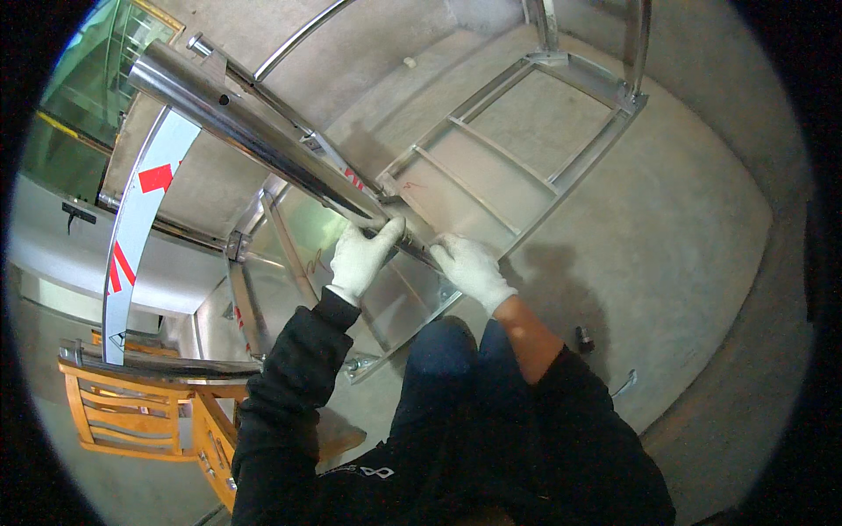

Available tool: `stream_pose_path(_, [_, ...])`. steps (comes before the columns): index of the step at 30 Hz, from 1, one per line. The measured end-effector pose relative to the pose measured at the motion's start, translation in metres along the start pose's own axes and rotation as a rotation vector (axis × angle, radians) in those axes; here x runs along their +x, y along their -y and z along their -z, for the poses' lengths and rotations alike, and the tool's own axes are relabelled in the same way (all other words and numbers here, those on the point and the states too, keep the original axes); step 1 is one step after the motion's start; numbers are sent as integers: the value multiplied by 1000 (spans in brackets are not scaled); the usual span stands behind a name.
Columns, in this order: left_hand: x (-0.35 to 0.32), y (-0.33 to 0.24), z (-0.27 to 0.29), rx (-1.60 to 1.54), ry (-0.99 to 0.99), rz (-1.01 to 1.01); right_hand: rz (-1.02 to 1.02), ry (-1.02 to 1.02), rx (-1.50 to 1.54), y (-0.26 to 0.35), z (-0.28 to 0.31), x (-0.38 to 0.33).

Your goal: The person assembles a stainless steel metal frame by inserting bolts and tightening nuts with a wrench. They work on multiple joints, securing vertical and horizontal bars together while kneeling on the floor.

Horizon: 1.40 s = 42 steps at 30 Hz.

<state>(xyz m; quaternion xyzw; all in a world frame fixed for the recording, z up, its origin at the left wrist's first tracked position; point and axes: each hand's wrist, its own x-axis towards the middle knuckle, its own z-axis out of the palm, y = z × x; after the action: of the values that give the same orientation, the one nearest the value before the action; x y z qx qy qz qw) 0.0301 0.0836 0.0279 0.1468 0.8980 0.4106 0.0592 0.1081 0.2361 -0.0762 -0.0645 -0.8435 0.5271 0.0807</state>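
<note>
**Two gloved hands on a steel tube above a floor-laid frame**

Head view, looking down. A long polished stainless-steel tube (263,140) runs diagonally from the upper left, where its open end rises toward the camera, down to the picture's centre. There its lower end meets a flat rectangular frame of brushed steel bars with cross rungs (526,167), which lies on the grey concrete floor (684,237). The long axis of the tube thus points from upper left to lower right, straight at the hands.

The left hand (361,259), in a white knitted glove, is clenched around the tube just short of its lower end, thumb on top. The right hand (469,267), gloved alike, lies slightly farther down and to the right, fingers curled over the junction of tube and frame; whether it grasps the tube or only presses on the frame bar cannot be told. The left hand is the nearer to the tube's free length.

Nearby: a curved white panel with red arrows (132,237) at left, an orange wooden stool (140,408) at lower left, and a small dark cylindrical part (584,337) on the floor beside the right forearm.
</note>
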Motion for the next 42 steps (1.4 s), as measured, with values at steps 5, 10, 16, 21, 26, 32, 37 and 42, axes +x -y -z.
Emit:
stream_pose_path(5, [-6,-13,-12,119,-108,36,69,-62,60,-15,-15,5])
stream_pose_path(10, [-2,4,-13,47,-137,-70,-5,67,359,-13,-8,11])
stream_pose_path(16, [2,14,-6,4,-33,5,-72,-58,169,9,4,8])
stream_pose_path(21, [4,26,0,-157,28,-18,1,-30,252,-2,-10,13])
stream_pose_path(26, [3,31,11,-232,138,0,81,-160,412,-4,-20,12])
stream_pose_path(32, [-3,55,39,201,161,-283,31,-68,424,-1,-16,14])
stream_pose_path(37, [12,67,40,353,163,-411,36,-152,493,2,-18,16])
stream_pose_path(42, [17,63,31,47,115,-40,295,-331,235,-5,-19,16])
